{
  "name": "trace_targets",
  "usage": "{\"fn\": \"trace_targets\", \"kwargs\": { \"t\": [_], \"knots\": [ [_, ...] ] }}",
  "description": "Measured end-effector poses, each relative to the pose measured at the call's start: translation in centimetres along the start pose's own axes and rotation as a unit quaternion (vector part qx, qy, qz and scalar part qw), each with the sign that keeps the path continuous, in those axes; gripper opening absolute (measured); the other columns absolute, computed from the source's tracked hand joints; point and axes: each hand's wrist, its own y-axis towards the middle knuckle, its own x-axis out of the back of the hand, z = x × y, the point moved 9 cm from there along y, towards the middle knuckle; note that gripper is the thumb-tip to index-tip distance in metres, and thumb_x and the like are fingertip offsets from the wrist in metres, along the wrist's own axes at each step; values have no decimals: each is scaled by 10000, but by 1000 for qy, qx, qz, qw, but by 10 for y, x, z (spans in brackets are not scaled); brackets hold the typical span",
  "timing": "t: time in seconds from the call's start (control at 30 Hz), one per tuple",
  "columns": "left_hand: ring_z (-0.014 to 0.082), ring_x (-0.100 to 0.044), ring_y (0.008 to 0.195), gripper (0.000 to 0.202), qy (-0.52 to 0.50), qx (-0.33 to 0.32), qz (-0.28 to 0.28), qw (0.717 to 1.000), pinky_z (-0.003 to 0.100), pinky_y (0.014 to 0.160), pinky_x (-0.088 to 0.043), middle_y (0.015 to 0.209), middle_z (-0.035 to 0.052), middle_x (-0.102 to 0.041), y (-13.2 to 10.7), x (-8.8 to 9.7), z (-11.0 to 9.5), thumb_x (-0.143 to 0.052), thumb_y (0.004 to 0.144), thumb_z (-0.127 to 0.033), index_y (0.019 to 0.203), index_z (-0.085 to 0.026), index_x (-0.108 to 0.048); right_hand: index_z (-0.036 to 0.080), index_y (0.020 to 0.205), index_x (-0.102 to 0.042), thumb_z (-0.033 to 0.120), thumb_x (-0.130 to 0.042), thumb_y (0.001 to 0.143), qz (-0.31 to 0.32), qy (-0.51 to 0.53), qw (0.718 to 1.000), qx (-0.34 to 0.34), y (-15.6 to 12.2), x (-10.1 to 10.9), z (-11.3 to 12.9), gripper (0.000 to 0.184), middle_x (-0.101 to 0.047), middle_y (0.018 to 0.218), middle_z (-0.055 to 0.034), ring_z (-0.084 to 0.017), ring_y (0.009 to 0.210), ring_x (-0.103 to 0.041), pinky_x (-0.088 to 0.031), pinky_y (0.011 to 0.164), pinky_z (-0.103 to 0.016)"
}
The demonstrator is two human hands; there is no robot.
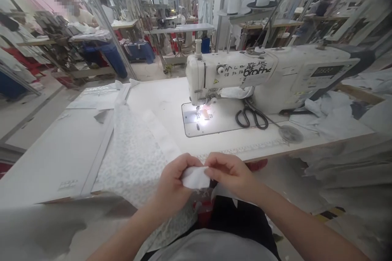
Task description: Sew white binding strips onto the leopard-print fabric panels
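Both hands meet in front of the table's near edge, over my lap. My left hand point(176, 177) is closed around a white piece of fabric point(196, 177). On the other side, my right hand point(231, 173) pinches the same fabric's edge between thumb and fingers. A pale patterned cloth point(131, 155) spreads over the table to the left and hangs down toward my lap. Beyond my hands stands a white sewing machine point(226, 73), its lamp lit over the needle plate point(192, 124). Nothing lies under the needle that I can clearly make out.
Black scissors point(252, 118) lie right of the needle area, with a round grey object point(290, 133) farther right. A measuring tape strip point(241, 149) runs along the front edge. White fabric point(327, 110) is heaped at right. A co-worker point(73, 10) sits at the back left.
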Motion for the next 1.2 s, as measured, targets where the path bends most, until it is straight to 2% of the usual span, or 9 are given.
{"fn": "trace_targets", "kwargs": {
  "t": [0.13,0.23,0.5,0.63,0.73,0.93,1.03,1.1,1.2],
  "knots": [
    [70,-466,588,100,-260,98,177,944,178,525,-377,732,0,-519,-28,-42,3,-613,785,-222,846,-170,-553,178,642,-468,381,-770,621,91,182,977,-62,-17,-27,-24,365,-474,634,36,-103,592,-433,-345,527,-221],
    [64,-455,570,84,-284,127,226,923,179,531,-377,691,8,-518,-43,-60,4,-578,814,-225,817,-144,-601,177,657,-465,355,-822,536,125,185,965,-137,-27,-40,-56,417,-486,631,45,-95,580,-428,-345,515,-204],
    [111,-547,652,135,-53,123,-79,988,198,582,-416,711,-13,-616,-19,13,38,-624,680,-112,793,-183,-643,166,776,-522,486,-589,809,-13,194,978,-74,-29,-42,-68,328,-481,688,29,-92,611,-421,-343,575,-206],
    [112,-552,667,115,-90,162,-79,980,197,603,-425,714,-11,-618,-19,15,53,-678,653,-141,760,-170,-648,192,675,-412,485,-448,887,-157,124,978,-59,-32,-22,-61,364,-371,609,53,-93,549,-351,-316,518,-204],
    [103,-534,605,156,-261,238,-4,936,201,563,-416,679,-8,-593,-38,-14,63,-723,647,-221,766,-163,-639,203,647,-361,404,-359,928,-219,-86,972,23,-31,-5,-46,346,-339,564,56,-100,511,-335,-286,488,-217],
    [60,-431,505,311,-452,284,94,840,177,495,-343,560,-4,-483,-77,-55,60,-699,713,-382,623,-103,-596,198,600,-396,266,-464,839,-137,-245,954,101,-31,-17,-52,257,-400,541,44,-106,490,-373,-279,480,-237],
    [78,-502,586,247,-452,304,69,835,183,570,-390,650,17,-546,-79,-49,69,-668,756,-346,711,-110,-615,195,830,-515,227,-479,850,-113,-239,956,130,-40,-13,-29,52,-512,724,-2,-138,641,-487,-402,581,-252],
    [80,-520,622,205,-450,291,73,841,186,606,-402,689,15,-565,-75,-46,68,-643,783,-332,792,-128,-622,197,1012,-525,202,-520,836,-39,-239,953,185,-46,-23,-3,176,-549,960,-61,-178,863,-531,-452,748,-305],
    [99,-535,644,299,-362,273,145,879,198,601,-410,725,15,-589,-74,-44,70,-621,782,-414,936,-158,-613,204,1016,-533,143,-459,864,58,-240,939,241,-54,-41,26,180,-540,1127,-84,-200,1040,-509,-435,871,-342]
  ]
}}
